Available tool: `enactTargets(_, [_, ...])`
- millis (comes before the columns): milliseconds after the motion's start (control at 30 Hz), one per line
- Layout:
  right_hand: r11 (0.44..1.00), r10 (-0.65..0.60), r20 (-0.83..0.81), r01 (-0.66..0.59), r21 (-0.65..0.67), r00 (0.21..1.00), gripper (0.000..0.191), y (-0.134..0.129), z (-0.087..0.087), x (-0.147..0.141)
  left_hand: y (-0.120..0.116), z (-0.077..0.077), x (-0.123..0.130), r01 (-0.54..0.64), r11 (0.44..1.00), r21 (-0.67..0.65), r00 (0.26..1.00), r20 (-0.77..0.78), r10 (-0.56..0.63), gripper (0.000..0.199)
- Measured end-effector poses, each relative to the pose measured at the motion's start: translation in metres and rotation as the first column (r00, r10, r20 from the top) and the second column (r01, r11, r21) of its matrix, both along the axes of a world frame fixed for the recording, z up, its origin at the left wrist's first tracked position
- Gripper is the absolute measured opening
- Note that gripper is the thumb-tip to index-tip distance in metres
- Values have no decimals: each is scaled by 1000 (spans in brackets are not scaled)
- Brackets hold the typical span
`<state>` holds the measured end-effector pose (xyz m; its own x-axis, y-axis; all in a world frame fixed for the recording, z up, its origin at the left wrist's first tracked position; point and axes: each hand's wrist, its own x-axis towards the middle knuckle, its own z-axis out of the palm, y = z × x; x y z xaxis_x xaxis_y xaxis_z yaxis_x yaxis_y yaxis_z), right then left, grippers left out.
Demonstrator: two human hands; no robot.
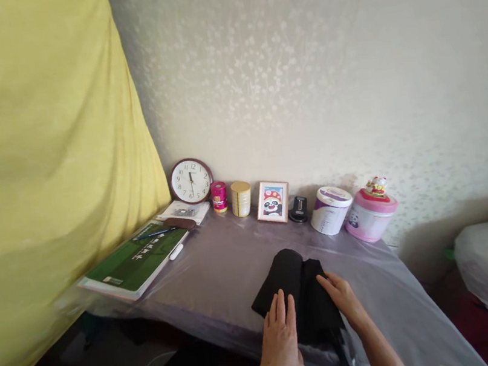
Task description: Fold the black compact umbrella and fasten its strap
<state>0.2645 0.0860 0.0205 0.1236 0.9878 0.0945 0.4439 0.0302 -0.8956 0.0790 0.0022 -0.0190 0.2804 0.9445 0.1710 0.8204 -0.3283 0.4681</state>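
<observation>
A folded black fabric item lies near the front edge of the table, with a dark strap hanging from its lower end. Its exact kind cannot be told. My left hand rests on its left part with the fingers stretched out. On the right side, my right hand has its fingers curled over the fabric's edge; its thumb is hidden.
A plastic-covered table holds a green book, a wall clock, a pink tin, a yellow tin, a panda picture frame, a white tub and a pink container. A yellow curtain hangs left.
</observation>
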Motion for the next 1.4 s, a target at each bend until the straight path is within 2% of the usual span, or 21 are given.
enactTargets(100, [998,58,-161,-63,-27,985,42,2,14,-18,-1,-2,2,-15,1000,18,1000,-22,16,94])
enactTargets(200, [994,90,-253,-103,-39,963,44,7,23,-36,0,-3,3,-25,1000,18,999,-44,25,94])
enactTargets(400, [991,121,-309,-130,-10,943,44,21,15,-64,2,-5,2,-26,1000,5,999,-36,26,95])
enactTargets(567, [995,87,-173,-94,-31,981,46,32,1,-79,2,-2,-3,-14,1000,-8,999,-29,13,74])
enactTargets(733, [995,92,110,-86,-55,990,40,42,-10,-93,3,6,-11,-49,998,-36,997,-56,47,66])
enactTargets(833, [994,106,221,-102,-30,969,33,44,-11,-100,4,9,-14,-60,997,-51,997,-59,57,61])
enactTargets(933, [981,193,241,-191,-35,951,26,41,-6,-103,2,2,-14,-90,994,-56,993,-79,86,57])
enactTargets(1067, [952,304,256,-302,-49,918,23,33,4,-104,-8,-12,-15,-153,987,48,985,-75,157,52])
enactTargets(1167, [946,322,263,-319,-54,909,23,29,7,-104,-18,-6,-18,-222,952,209,973,-15,230,43])
enactTargets(1233, [939,340,268,-341,-46,901,23,27,8,-103,-21,7,-19,-173,949,262,984,20,174,34])
enactTargets(1300, [931,356,286,-362,-35,889,24,27,8,-103,-18,20,-19,-43,967,252,999,8,42,32])
enactTargets(1400, [921,380,309,-389,-35,872,25,27,9,-104,-9,25,-16,85,975,207,996,-55,-75,51])
